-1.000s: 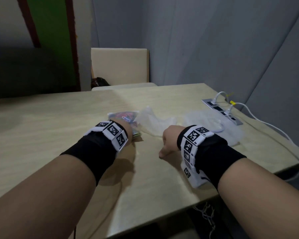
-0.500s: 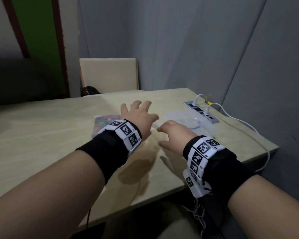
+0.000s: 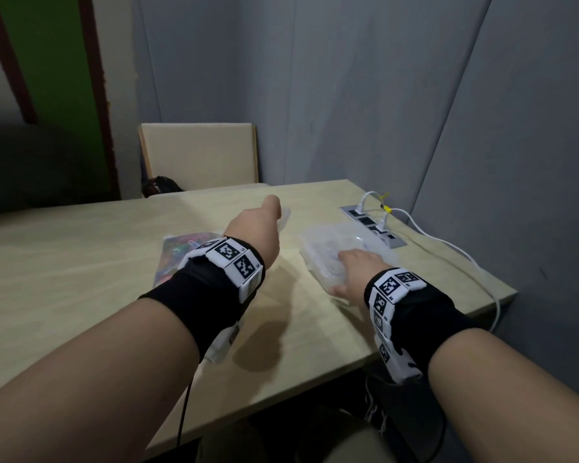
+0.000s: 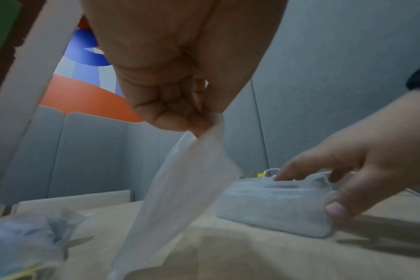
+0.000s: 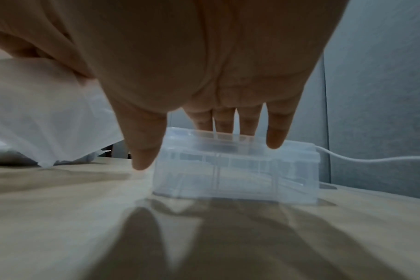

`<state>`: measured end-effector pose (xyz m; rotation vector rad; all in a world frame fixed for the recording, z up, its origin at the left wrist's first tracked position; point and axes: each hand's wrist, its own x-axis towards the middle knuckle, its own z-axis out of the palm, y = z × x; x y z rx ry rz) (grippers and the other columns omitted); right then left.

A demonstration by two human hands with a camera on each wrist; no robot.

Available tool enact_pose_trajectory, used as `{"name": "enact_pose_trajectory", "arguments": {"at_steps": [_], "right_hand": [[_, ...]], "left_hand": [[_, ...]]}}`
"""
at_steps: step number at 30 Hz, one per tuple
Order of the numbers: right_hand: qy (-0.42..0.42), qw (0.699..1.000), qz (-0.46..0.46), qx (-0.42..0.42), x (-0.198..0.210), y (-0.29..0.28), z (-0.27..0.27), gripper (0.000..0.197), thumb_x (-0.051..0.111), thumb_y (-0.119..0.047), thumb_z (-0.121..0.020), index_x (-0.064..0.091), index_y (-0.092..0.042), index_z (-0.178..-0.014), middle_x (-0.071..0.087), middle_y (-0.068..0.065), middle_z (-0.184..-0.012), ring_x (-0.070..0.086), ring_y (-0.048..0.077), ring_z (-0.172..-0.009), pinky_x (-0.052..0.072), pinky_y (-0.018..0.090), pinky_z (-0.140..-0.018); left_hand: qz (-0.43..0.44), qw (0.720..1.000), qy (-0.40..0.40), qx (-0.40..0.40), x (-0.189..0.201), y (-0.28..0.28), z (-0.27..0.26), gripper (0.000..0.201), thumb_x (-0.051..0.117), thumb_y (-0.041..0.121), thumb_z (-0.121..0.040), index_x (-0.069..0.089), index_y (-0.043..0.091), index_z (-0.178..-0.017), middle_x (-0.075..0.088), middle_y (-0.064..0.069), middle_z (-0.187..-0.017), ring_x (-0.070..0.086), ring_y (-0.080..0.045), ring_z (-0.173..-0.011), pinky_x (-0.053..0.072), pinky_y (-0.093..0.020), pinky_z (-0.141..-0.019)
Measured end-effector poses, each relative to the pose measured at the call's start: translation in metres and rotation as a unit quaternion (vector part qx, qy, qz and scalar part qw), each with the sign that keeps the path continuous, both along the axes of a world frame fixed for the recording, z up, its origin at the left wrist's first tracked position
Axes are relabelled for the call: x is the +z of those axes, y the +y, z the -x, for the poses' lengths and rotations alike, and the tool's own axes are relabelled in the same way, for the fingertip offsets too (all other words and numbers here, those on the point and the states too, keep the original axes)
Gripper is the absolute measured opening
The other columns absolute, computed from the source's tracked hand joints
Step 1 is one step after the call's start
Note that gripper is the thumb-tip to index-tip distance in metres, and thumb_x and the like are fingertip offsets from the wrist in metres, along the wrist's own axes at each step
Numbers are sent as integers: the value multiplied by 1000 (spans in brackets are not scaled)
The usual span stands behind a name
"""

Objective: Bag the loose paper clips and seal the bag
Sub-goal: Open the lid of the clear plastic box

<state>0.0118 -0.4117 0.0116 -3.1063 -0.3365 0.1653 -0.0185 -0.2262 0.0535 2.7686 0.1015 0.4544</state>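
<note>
My left hand is raised above the table and pinches the top of a thin translucent plastic bag, which hangs down limp. My right hand lies spread over a clear plastic box. Its straight fingers rest on the lid and the thumb is beside the near corner. A clear packet of colourful paper clips lies on the table left of my left wrist, partly hidden by the wrist band.
A socket panel set in the table holds two white plugs, and their cable runs off the right edge. A beige chair with a black bag stands behind the table. A grey wall is close on the right.
The left hand went forward and up, and now pinches the plastic bag. The right hand moved right and opened over the clear box. The head view tilted up.
</note>
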Motion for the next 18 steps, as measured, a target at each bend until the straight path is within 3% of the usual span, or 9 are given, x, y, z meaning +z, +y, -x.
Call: {"name": "enact_pose_trajectory", "arguments": {"at_steps": [2, 6, 8, 11, 13, 18], "right_hand": [[-13, 1000, 24, 4, 3, 0, -1, 71, 62, -56, -79, 39, -26, -139, 42, 1, -139, 37, 27, -130, 40, 43, -101], [11, 1000, -9, 14, 8, 0, -2, 78, 69, -64, -68, 49, -28, -134, 45, 1, -129, 36, 27, -124, 42, 41, -99], [8, 997, -71, 13, 11, -1, -1, 78, 73, -65, -63, 55, -26, -128, 49, 2, -122, 44, 25, -118, 43, 38, -98], [-4, 977, -215, 16, 15, -4, 2, 60, 78, -60, -61, 60, -23, -105, 52, -1, -105, 54, 16, -92, 43, 27, -79], [-16, 963, -267, 22, 16, -7, 3, 52, 78, -58, -63, 59, -22, -95, 57, -1, -100, 55, 15, -84, 40, 25, -72], [-21, 953, -299, 45, 19, -13, 6, 47, 77, -53, -68, 60, -19, -94, 63, 0, -100, 60, 18, -91, 47, 30, -80]], "left_hand": [[20, 1000, -3, 3, -5, -1, -3, 28, 44, 4, -86, 36, 18, -110, 53, -7, -74, 51, -28, -67, 36, -34, -59], [34, 999, -5, 3, -8, -2, -9, 26, 43, 5, -88, 38, 14, -111, 57, -9, -83, 51, -29, -72, 36, -35, -63], [31, 999, -7, 4, -8, -1, -12, 21, 42, 8, -89, 41, 11, -110, 57, -10, -84, 48, -28, -73, 35, -34, -64], [26, 1000, -17, -2, -10, -2, -15, 8, 41, 13, -91, 45, 10, -98, 52, -9, -77, 45, -29, -70, 34, -34, -63], [23, 999, -20, -10, -12, -4, -15, 6, 42, 14, -91, 45, 11, -95, 53, -9, -76, 46, -30, -69, 35, -34, -62], [38, 998, -16, -42, -17, -9, -11, 8, 45, 18, -90, 48, 12, -94, 61, -11, -81, 55, -32, -76, 46, -37, -67]]}}
